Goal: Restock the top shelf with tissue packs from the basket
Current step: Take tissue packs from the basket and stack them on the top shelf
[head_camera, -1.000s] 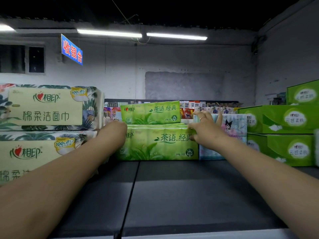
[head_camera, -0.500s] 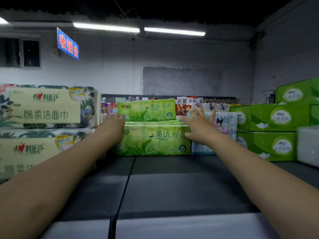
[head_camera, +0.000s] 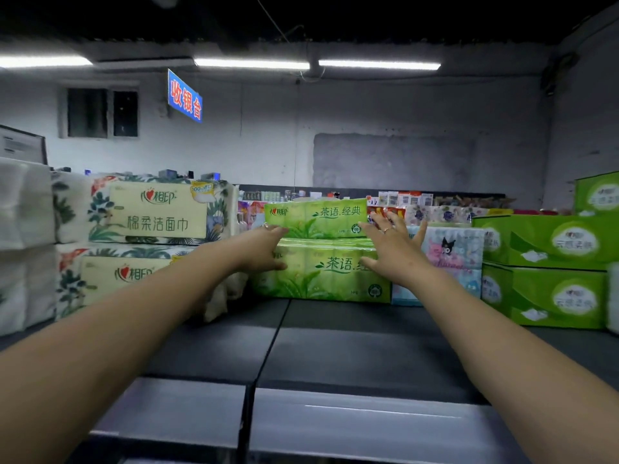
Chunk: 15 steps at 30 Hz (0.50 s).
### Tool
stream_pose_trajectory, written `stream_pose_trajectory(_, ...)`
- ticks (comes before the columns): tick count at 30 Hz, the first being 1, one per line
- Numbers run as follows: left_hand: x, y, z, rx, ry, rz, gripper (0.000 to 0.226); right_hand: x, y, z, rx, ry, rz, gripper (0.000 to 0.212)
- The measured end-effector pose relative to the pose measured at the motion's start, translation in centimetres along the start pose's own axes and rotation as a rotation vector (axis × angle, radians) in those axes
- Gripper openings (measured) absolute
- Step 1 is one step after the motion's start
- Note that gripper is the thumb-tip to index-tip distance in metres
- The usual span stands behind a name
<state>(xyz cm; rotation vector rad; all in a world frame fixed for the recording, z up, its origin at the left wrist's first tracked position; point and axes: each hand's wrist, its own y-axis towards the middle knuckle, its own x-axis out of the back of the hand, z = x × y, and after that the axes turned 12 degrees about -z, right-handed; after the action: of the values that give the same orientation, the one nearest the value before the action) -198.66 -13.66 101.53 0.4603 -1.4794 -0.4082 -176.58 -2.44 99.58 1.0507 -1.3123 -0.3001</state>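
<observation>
Head view, left grip [head_camera: 264, 249]: fingers stretched out, touching the left end of the lower green tissue pack [head_camera: 321, 277].
Right grip [head_camera: 395, 254]: fingers spread wide, pressed on that pack's front right.
Upper green tissue pack [head_camera: 315, 217]: stacked on the lower one.
Top shelf [head_camera: 335, 349]: carries both packs, between floral packs [head_camera: 150, 212] and green boxes [head_camera: 549, 242].

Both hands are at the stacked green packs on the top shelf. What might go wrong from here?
1. The upper green pack sits toward the back of the lower green pack. A further push from the left hand and right hand may slide it off the rear.
2. The right hand, spread wide, is close to the cartoon-print pack and may knock it askew.
</observation>
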Motion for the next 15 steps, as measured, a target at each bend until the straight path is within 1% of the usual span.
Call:
stream_pose_trajectory(4, 2.1, -3.0, -0.6, 0.046, 0.046, -0.132, 0.083, 1.5, 0.5, 0.9, -0.023, 0.097, -0.060, 0.062)
stream_pose_trajectory(7, 3.2, -5.6, -1.4, 0.043, -0.022, -0.162, 0.080, 2.9, 0.9, 1.8, 0.005, 0.200, -0.086, 0.058)
stream_pose_trajectory(9, 4.0, -7.4, -1.9, 0.058, -0.068, -0.181, 0.074, 4.2, 1.3, 1.7, 0.026, 0.292, -0.114, 0.055)
stream_pose_trajectory(12, 4.8, -10.4, -2.6, 0.132, -0.150, -0.225, 0.060, 6.0, 1.4, 1.4, 0.017, 0.395, -0.183, 0.050)
stream_pose_trajectory(15, 5.6, -13.6, -3.2, 0.179, -0.225, -0.277, 0.052, 8.2, 0.5, 1.3, -0.011, 0.589, -0.201, 0.044)
